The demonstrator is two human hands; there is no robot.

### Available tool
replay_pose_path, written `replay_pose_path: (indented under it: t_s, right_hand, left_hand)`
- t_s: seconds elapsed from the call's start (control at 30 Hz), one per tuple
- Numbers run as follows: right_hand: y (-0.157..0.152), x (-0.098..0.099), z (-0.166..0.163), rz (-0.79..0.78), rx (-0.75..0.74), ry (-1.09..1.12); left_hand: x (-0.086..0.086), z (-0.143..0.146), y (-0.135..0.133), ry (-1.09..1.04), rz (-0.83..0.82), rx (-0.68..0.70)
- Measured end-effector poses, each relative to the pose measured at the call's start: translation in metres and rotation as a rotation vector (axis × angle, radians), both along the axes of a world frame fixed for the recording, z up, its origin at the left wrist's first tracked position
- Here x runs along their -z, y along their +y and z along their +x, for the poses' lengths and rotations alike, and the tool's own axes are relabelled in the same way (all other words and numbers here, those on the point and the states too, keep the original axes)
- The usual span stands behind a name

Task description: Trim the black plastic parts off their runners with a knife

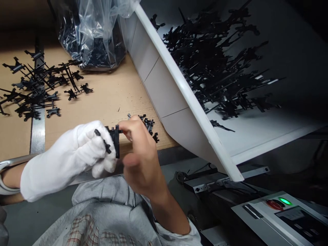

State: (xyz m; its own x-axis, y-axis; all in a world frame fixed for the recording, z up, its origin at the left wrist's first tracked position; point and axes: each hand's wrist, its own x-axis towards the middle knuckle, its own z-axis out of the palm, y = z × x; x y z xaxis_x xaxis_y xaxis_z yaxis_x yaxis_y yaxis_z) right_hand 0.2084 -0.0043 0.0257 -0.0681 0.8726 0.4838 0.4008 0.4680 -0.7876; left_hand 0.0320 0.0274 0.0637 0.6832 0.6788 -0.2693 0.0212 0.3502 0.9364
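A black part sits in the fingers of a white-gloved left hand, curled closed around it; whether they grip one piece or several is unclear. The bare fingers of the right hand, blurred, stand spread, the index at the part's upper end, the thumb apart below. The part looks light, stiff and smooth, probably plastic, and may slip a little against cloth; its thick bar seems the surest hold, its small tabs the likeliest to snap. Just beyond the right fingers, small bits lie on the bench. Beyond the left fingers spreads a tangle near a filled bag; right of both hands, a bin holds a dark heap.
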Motion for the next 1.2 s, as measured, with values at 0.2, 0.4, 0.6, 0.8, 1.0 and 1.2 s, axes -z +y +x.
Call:
replay_pose_path:
  t_s: [0.2,0.4,0.6,0.8,1.0,1.2]
  right_hand:
    - [0.004,-0.009,0.008,-0.447,-0.246,0.471]
    - [0.007,-0.003,0.013,-0.544,-0.409,0.661]
    - [0.003,-0.005,0.014,-0.613,-0.416,0.723]
    - [0.004,-0.002,0.019,-0.594,-0.443,0.727]
    - [0.0,-0.009,0.017,-0.672,-0.414,0.803]
    - [0.001,-0.023,0.017,-0.584,-0.055,0.505]
  left_hand:
    - [-0.001,-0.001,0.001,-0.087,-0.135,0.028]
    - [-0.007,0.001,0.003,-0.108,-0.09,0.018]
    - [-0.008,0.002,0.005,-0.03,0.27,0.003]
    - [-0.008,0.0,0.006,0.053,0.72,0.044]
    - [-0.009,0.0,0.006,0.112,0.728,0.059]
    - [0.006,0.003,0.01,0.208,0.612,0.087]
